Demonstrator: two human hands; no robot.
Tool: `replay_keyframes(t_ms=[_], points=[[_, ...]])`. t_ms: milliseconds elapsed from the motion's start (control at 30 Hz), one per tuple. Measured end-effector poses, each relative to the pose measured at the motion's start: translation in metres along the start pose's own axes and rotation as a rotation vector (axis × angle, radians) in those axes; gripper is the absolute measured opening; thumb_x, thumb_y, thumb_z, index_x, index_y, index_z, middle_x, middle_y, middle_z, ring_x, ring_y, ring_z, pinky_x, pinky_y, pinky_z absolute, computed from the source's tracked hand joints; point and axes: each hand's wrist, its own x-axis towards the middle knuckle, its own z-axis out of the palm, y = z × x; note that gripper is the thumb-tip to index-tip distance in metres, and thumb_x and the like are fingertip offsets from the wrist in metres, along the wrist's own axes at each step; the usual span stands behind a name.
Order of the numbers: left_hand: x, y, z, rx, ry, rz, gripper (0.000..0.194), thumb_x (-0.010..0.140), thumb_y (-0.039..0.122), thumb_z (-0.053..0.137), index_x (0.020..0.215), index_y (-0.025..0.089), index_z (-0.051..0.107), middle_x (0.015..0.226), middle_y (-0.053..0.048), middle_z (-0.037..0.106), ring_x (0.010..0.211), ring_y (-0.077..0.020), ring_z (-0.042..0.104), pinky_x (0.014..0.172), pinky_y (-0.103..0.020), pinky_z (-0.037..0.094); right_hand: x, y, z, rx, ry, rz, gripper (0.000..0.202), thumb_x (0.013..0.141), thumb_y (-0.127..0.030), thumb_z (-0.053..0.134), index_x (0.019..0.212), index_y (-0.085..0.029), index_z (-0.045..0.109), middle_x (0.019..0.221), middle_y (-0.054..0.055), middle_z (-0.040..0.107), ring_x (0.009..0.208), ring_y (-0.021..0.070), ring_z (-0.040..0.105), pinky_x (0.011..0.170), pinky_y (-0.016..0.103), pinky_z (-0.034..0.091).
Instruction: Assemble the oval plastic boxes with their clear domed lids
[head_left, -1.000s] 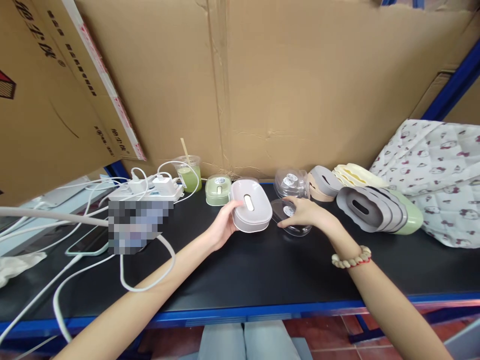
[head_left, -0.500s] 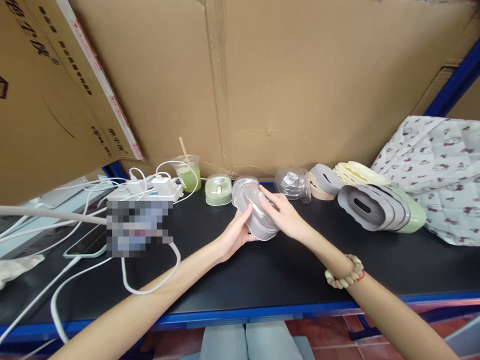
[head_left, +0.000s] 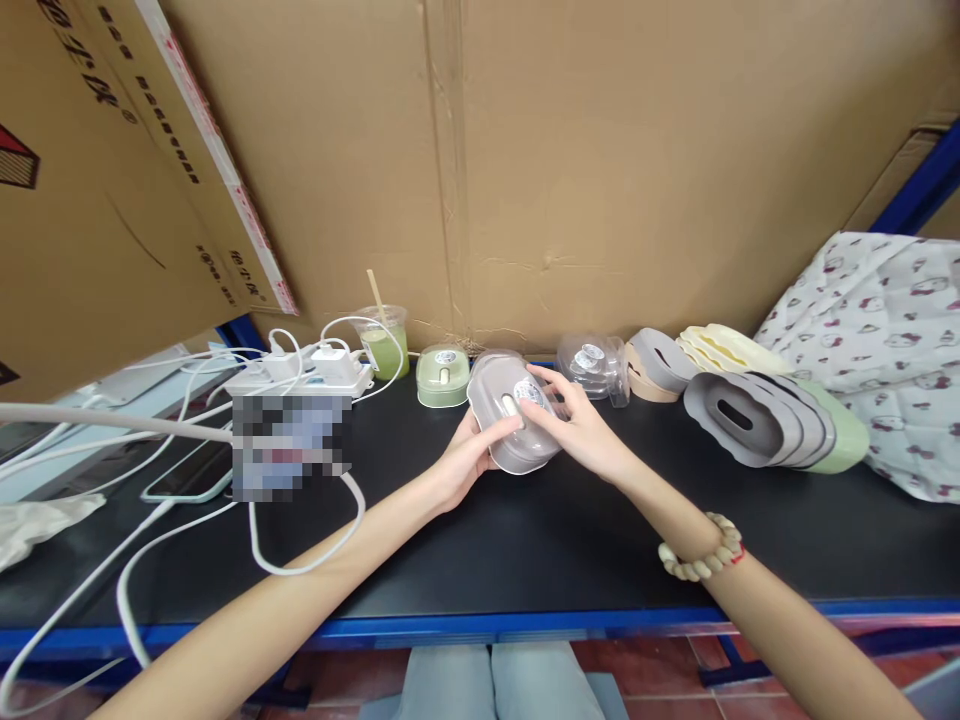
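Between my hands, above the black table, is a grey box with a clear lid (head_left: pixel 496 391), tilted toward me. On its top are a white tab and a round white sticker. My left hand (head_left: pixel 460 464) grips its near left side, thumb on top by the tab and the other fingers mostly hidden underneath. My right hand (head_left: pixel 586 432) closes over the right side, its fingertips on the lid by the sticker. A similar green box (head_left: pixel 442 394) with a clear lid stands just behind, to the left.
Clear lids (head_left: pixel 586 362) lie at the back, beside grey and beige rings (head_left: pixel 660 360). Farther right are yellow pieces (head_left: pixel 731 352), nested grey and green shells (head_left: pixel 739 420) and a patterned cloth (head_left: pixel 900 380). White cables, a power strip (head_left: pixel 337 378), a drink cup (head_left: pixel 387 350) and a phone (head_left: pixel 191 472) occupy the left.
The grey box has turned in my hands, so its sticker and tab face me more. My fingers have shifted on the lid. The whole view has moved slightly.
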Motion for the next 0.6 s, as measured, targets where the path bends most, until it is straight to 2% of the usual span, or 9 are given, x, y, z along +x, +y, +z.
replay_keyframes(t_ms=[100,167,233,300,367,467,600], points=[[0.001,0.002,-0.001,-0.051,0.001,-0.029,0.044,0.07,0.029,0.07,0.11,0.017,0.06,0.105,-0.008,0.071,0.091,-0.0212,0.067,0.068,-0.027,0.056,0.0,-0.005,-0.001,0.173,-0.054,0.133,0.067,0.079,-0.049,0.061,0.138,-0.026,0.039,0.13,0.01,0.053,0.119,0.0241,0.052,0.099,0.043,0.045],[0.001,0.004,-0.003,-0.071,-0.011,-0.049,0.037,0.07,0.032,0.069,0.102,0.014,0.063,0.097,-0.009,0.073,0.087,-0.0213,0.067,0.068,-0.027,0.055,0.0,-0.009,-0.003,0.294,-0.136,0.241,0.059,0.082,-0.05,0.056,0.134,-0.024,0.044,0.126,0.01,0.058,0.113,0.0242,0.057,0.088,0.04,0.052],[0.002,0.007,-0.004,-0.08,-0.02,-0.06,0.034,0.072,0.033,0.066,0.098,0.012,0.065,0.092,-0.009,0.073,0.085,-0.0215,0.068,0.069,-0.028,0.055,-0.001,-0.012,-0.005,0.379,-0.208,0.293,0.048,0.083,-0.048,0.057,0.123,-0.022,0.053,0.116,0.009,0.064,0.101,0.0236,0.063,0.07,0.034,0.057],[0.002,0.009,-0.005,-0.083,-0.02,-0.071,0.032,0.075,0.032,0.063,0.1,0.012,0.065,0.089,-0.009,0.074,0.084,-0.0215,0.068,0.072,-0.029,0.055,-0.001,-0.013,-0.005,0.433,-0.225,0.284,0.041,0.08,-0.046,0.061,0.113,-0.021,0.059,0.108,0.008,0.068,0.09,0.0212,0.065,0.057,0.027,0.055],[0.002,0.011,-0.004,-0.084,-0.021,-0.082,0.033,0.079,0.034,0.059,0.103,0.012,0.064,0.088,-0.009,0.074,0.084,-0.0217,0.069,0.075,-0.031,0.055,-0.002,-0.012,-0.004,0.473,-0.213,0.265,0.041,0.077,-0.045,0.066,0.109,-0.021,0.061,0.104,0.007,0.069,0.082,0.0184,0.066,0.052,0.023,0.053],[0.003,0.013,-0.003,-0.072,0.004,-0.081,0.037,0.083,0.039,0.055,0.108,0.013,0.063,0.091,-0.01,0.074,0.087,-0.0232,0.069,0.078,-0.034,0.054,-0.003,-0.011,0.001,0.482,-0.198,0.252,0.051,0.069,-0.04,0.075,0.113,-0.021,0.059,0.104,0.006,0.069,0.079,0.0158,0.066,0.051,0.021,0.052],[0.004,0.012,-0.004,-0.003,0.045,-0.087,0.037,0.081,0.036,0.058,0.11,0.013,0.063,0.096,-0.011,0.074,0.09,-0.0244,0.068,0.079,-0.035,0.054,-0.005,-0.011,0.003,0.399,-0.166,0.234,0.061,0.065,-0.034,0.078,0.119,-0.021,0.054,0.106,0.006,0.069,0.08,0.0159,0.067,0.052,0.02,0.051]])
